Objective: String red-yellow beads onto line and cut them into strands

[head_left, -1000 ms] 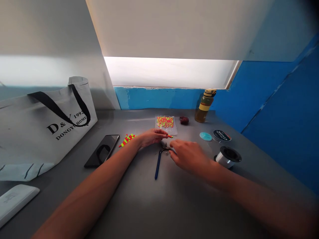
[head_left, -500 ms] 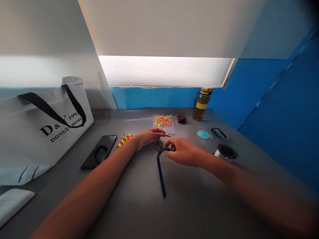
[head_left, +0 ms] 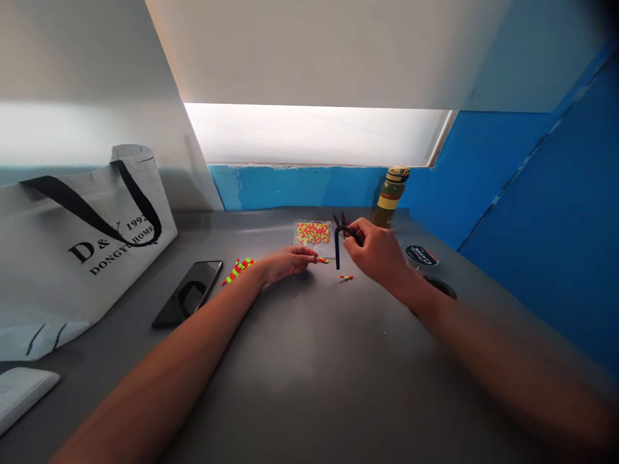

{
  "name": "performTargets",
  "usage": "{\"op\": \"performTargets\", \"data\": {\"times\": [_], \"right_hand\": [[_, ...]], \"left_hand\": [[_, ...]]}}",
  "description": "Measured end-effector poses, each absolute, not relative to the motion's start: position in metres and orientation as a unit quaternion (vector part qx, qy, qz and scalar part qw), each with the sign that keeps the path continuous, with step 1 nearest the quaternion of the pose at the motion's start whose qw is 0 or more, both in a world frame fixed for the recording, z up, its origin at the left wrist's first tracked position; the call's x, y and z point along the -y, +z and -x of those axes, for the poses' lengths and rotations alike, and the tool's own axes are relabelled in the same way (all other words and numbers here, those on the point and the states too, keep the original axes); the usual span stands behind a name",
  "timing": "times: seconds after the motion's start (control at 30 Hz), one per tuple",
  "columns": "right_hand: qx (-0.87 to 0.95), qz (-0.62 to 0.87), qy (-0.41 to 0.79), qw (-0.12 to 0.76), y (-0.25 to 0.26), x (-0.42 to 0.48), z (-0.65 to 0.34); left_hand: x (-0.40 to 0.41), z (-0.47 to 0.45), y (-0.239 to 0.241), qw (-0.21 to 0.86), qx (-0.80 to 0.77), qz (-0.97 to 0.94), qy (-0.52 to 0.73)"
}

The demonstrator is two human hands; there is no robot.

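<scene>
My left hand (head_left: pixel 291 259) is closed in a pinch over the middle of the table, on a small red and yellow-green bead piece (head_left: pixel 324 260) that pokes out past the fingertips. My right hand (head_left: pixel 374 250) grips dark-handled pliers (head_left: pixel 338 248) above the tabletop. The jaws point up and away, parted, and one handle hangs down free. Below the pliers, another small red and yellow-green bead piece (head_left: pixel 347 277) lies on the table. Behind my left hand rests a clear bag (head_left: pixel 313 233) of loose beads in the same colours.
Several bead strips (head_left: pixel 238 270) lie beside my left forearm, near a black phone (head_left: pixel 188 293). A white tote bag (head_left: pixel 116 258) stands at left. To the right are a bottle (head_left: pixel 388 200), a clear round case with a black label (head_left: pixel 422 256) and a partly hidden spool (head_left: pixel 442 287).
My right hand has lifted the pliers off the table, up and away toward the back. The bead piece below them now shows. My left hand keeps its pinch, nearly still.
</scene>
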State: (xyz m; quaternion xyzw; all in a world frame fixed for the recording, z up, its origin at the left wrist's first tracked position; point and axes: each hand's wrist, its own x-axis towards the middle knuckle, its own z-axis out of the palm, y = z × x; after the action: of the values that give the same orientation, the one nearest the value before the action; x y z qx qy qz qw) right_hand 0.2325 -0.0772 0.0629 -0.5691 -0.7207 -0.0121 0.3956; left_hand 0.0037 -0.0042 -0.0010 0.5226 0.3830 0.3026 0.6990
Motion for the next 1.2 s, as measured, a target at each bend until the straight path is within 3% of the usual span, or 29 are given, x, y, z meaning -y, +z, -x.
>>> {"op": "performTargets", "data": {"times": [0.17,0.43,0.87,1.07,1.2], "right_hand": [[0.716,0.598,0.009,0.36,0.048,0.063,-0.237],[0.779,0.546,0.166,0.261,0.054,0.056,-0.239],[0.664,0.453,0.536,0.258,0.063,0.075,-0.23],[0.692,0.506,0.389,0.338,0.042,0.057,-0.232],[0.705,0.548,0.305,0.33,0.026,0.048,-0.232]], "left_hand": [[0.001,-0.002,-0.004,0.695,-0.38,-0.534,0.294],[-0.003,-0.001,-0.009,0.71,-0.364,-0.521,0.304],[-0.006,0.0,-0.012,0.713,-0.35,-0.529,0.298],[-0.004,0.0,-0.009,0.715,-0.355,-0.522,0.3],[-0.004,0.001,-0.01,0.714,-0.361,-0.517,0.303]]}}
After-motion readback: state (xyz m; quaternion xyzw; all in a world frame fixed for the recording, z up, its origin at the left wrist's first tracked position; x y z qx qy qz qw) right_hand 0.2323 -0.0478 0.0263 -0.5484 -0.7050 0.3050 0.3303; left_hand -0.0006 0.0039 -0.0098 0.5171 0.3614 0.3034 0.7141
